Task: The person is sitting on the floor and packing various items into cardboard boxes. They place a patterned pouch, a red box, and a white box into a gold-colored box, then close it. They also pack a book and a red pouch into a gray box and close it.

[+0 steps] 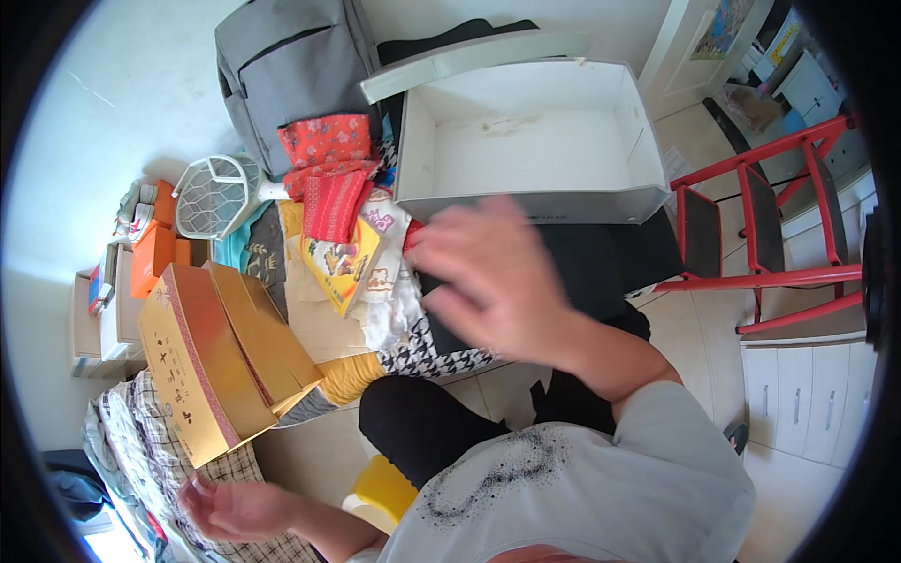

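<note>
My right hand [493,281], blurred and with its fingers apart, is over the near side of an empty white-lined cardboard box [535,134] and a black flat surface. It holds nothing that I can see. My left hand [232,507] is at the lower left, below a gold cardboard box [218,359], over a checked cloth; it is blurred and its fingers are partly hidden. Between the boxes lie red patterned cloth pouches [331,144], a yellow printed packet [345,264] and white printed cloth [391,281]. A pale box lid [479,60] leans along the white-lined box's far edge.
A grey backpack [295,77] stands at the back by the wall. Left of it are a white lattice basket [218,197] and orange boxes [151,260]. A red stepladder [753,218] is at the right, and a yellow stool or bin [386,485] is beside my legs.
</note>
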Motion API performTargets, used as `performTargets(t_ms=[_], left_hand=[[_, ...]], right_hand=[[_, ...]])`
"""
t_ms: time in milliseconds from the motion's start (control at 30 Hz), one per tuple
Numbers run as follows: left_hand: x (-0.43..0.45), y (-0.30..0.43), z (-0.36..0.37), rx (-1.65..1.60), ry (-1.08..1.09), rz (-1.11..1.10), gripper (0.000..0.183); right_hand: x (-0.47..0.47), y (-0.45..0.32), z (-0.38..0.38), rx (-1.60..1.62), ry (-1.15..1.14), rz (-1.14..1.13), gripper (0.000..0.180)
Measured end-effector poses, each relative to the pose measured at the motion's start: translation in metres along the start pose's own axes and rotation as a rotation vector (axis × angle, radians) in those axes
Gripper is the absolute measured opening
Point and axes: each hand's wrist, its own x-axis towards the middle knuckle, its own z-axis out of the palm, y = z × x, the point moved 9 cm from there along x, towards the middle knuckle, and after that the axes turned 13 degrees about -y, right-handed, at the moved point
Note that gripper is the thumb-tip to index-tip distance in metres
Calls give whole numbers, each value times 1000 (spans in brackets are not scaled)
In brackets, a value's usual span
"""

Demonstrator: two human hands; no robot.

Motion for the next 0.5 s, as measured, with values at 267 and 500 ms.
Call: performTargets(t_ms=[267,500], left_hand=[[-68,55,356,-65,-1093,151,41],[-139,41,397,-99,-1370,206,20]], right_hand=[[-104,113,-109,-514,0,559,37],[-130,118,-112,-359,87,432,23]])
